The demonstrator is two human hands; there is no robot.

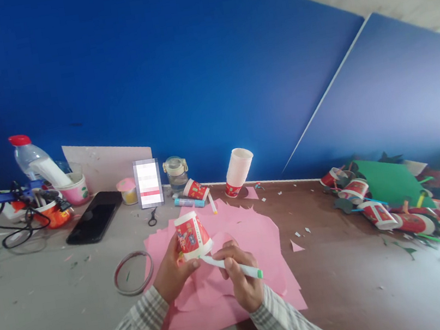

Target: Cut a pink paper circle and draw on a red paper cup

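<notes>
My left hand [176, 268] is closed around the lower left side of a red and white paper cup [194, 236], which it holds upside down and slightly tilted above pink paper. Between the fingers of my right hand [241, 275] is a white marker pen [241, 269] with a green end. The pen's tip points left and meets the cup's lower rim; whether it touches I cannot tell. Under both hands lies a messy stack of pink paper sheets [255, 237].
Behind the paper are a stack of paper cups [239, 170], a tipped cup [195, 189], a blue glue stick [189, 201], small scissors [152, 217] and a jar [177, 174]. A phone [94, 217] and tape roll [133, 273] lie left. Cups and green paper [390, 181] crowd the right.
</notes>
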